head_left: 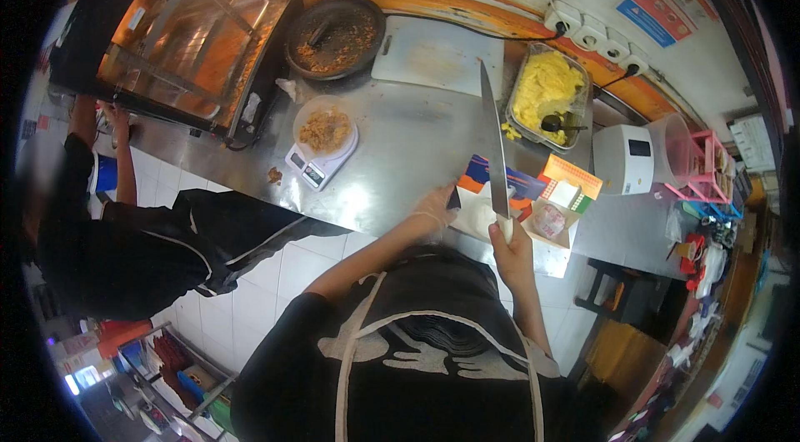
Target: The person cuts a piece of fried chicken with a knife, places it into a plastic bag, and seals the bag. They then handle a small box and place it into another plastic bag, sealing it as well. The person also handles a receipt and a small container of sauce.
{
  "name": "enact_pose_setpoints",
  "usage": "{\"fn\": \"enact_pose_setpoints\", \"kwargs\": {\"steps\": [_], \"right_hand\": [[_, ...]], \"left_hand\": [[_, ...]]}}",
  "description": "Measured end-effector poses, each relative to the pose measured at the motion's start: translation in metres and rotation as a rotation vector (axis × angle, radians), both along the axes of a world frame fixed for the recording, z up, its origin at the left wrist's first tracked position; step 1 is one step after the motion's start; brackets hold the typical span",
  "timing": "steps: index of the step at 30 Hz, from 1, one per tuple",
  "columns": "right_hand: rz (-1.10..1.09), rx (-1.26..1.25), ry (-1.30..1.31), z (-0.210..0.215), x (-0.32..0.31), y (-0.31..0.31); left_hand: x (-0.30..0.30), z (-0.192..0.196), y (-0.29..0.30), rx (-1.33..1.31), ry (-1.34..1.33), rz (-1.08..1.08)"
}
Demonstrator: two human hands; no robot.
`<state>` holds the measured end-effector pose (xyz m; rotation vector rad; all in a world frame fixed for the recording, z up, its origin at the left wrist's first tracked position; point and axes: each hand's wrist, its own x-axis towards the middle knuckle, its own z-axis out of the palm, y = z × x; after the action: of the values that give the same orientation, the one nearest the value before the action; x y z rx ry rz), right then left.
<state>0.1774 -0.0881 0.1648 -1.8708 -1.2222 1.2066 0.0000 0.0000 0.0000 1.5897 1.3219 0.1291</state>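
My right hand (512, 249) is closed round the pale handle of a long kitchen knife (493, 138), its blade pointing up and away from me. Under the knife, a white mound that looks like rice (480, 218) lies in an open cardboard food box (568, 240) with orange and dark blue flaps. Inside the box's right part sits a small round bundle in clear wrap (548, 220). My left hand (433, 209), apparently in a thin clear glove, is at the box's left side by a dark flap. Its fingers are smeared, so their grip cannot be made out.
A kitchen scale (317, 165) bears a bowl of brown crumbly food (325, 130). Behind are a stone mortar (333, 38), a white cutting board (437, 54) and a tray of yellow food (546, 92). A white appliance (623, 160) stands right; a lit display cabinet (192, 34) and another person (158, 250) are left.
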Motion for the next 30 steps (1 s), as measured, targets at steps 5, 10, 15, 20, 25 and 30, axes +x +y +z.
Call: {"fn": "enact_pose_setpoints", "kwargs": {"steps": [5, 10, 15, 20, 25, 30], "right_hand": [[-0.005, 0.044, 0.073, -0.010, 0.000, 0.008], [0.022, 0.058, 0.089, -0.015, 0.004, 0.011], [0.069, 0.051, 0.089, -0.018, 0.006, 0.018], [0.104, 0.052, 0.056, -0.016, 0.008, 0.025], [0.047, 0.006, 0.230, -0.016, 0.010, 0.026], [0.027, 0.071, 0.220, -0.023, 0.013, 0.028]], "left_hand": [[-0.020, 0.002, -0.001, -0.158, -0.176, 0.183], [-0.056, -0.016, -0.005, -0.334, -0.558, 0.531], [-0.086, -0.002, -0.002, -0.419, -0.919, 0.853], [-0.103, 0.019, -0.001, -0.363, -1.009, 0.874], [-0.098, 0.006, -0.001, -0.343, -0.959, 0.885], [-0.091, 0.006, 0.001, -0.290, -0.834, 0.810]]}}
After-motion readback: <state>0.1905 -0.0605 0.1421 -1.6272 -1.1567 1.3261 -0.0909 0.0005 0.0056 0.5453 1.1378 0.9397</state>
